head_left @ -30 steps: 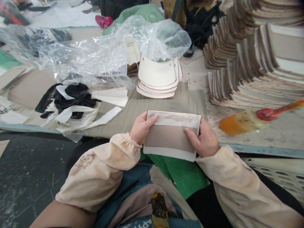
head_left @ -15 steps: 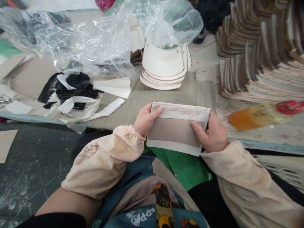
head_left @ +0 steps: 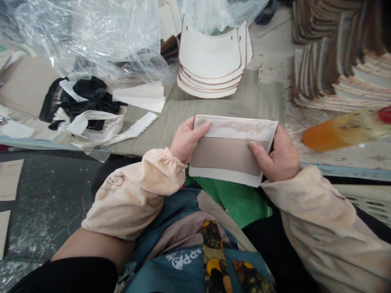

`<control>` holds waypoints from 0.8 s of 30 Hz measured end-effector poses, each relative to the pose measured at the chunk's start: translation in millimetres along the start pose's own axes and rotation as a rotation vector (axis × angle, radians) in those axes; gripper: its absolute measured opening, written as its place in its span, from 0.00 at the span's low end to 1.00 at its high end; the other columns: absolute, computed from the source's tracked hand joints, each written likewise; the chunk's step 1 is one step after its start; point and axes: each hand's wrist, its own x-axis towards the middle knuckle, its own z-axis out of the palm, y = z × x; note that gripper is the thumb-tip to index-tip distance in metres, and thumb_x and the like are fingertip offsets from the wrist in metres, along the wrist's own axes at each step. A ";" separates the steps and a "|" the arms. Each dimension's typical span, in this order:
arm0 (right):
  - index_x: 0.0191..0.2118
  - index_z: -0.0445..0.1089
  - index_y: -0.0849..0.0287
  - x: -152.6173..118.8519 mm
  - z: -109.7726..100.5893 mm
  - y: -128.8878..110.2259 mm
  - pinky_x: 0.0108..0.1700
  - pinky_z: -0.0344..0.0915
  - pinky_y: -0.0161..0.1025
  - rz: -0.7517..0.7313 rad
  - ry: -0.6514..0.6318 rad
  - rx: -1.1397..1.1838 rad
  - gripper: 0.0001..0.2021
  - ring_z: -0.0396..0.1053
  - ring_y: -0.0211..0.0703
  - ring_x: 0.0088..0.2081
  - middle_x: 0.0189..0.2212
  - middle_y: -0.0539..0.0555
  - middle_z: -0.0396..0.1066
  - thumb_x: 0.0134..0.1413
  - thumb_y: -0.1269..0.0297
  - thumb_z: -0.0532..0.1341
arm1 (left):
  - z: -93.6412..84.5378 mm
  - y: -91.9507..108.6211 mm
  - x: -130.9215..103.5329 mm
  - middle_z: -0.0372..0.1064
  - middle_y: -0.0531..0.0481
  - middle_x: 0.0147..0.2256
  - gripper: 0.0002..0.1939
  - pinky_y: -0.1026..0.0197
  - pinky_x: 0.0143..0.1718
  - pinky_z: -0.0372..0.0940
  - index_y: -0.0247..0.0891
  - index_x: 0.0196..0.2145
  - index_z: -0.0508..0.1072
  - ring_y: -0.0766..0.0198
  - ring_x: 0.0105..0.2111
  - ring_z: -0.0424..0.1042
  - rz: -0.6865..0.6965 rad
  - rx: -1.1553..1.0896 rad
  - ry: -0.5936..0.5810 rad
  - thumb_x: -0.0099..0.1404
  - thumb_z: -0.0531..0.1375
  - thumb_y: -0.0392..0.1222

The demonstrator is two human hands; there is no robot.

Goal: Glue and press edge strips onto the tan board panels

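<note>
Between my hands is a flat panel (head_left: pixel 229 152), white along its top and bottom with a grey-brown band across the middle. My left hand (head_left: pixel 188 138) grips its left edge, thumb on the top face and fingers hidden beneath. At the right edge my right hand (head_left: pixel 278 154) is closed on the same panel, its thumb lying over the brown band. The panel is held over the table's front edge, above my lap. Beyond it a stack of curved white panels (head_left: pixel 210 57) with dark edges rests on a grey-green mat (head_left: pixel 180 108).
Crumpled clear plastic (head_left: pixel 91 36) covers the back left. Black scraps (head_left: pixel 88 97) and white strips (head_left: pixel 134 130) lie in front of it. On the right are a bottle of orange liquid (head_left: pixel 336 129) and tall stacks of curved pieces (head_left: pixel 345 69).
The view has tilted down, so the table and its contents sit a little higher in the picture. Both hands still hold the panel in much the same way.
</note>
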 end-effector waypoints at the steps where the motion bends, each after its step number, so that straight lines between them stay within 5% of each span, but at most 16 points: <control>1: 0.57 0.56 0.57 0.1 -0.3 -0.2 0.47 0.64 0.54 0.000 -0.002 -0.003 0.26 0.65 0.60 0.50 0.50 0.61 0.66 0.56 0.50 0.56 | 0.2 0.1 0.1 0.71 0.53 0.28 0.16 0.63 0.31 0.64 0.36 0.33 0.71 0.64 0.28 0.71 -0.001 0.000 0.006 0.50 0.68 0.47; 24: 0.58 0.55 0.53 0.2 -2.7 -2.7 0.48 0.64 0.52 -0.001 -0.027 -0.002 0.26 0.63 0.59 0.51 0.50 0.60 0.65 0.57 0.49 0.54 | 1.2 -1.2 1.6 0.71 0.52 0.29 0.15 0.62 0.33 0.64 0.36 0.36 0.70 0.61 0.32 0.72 -0.022 -0.005 0.045 0.53 0.67 0.45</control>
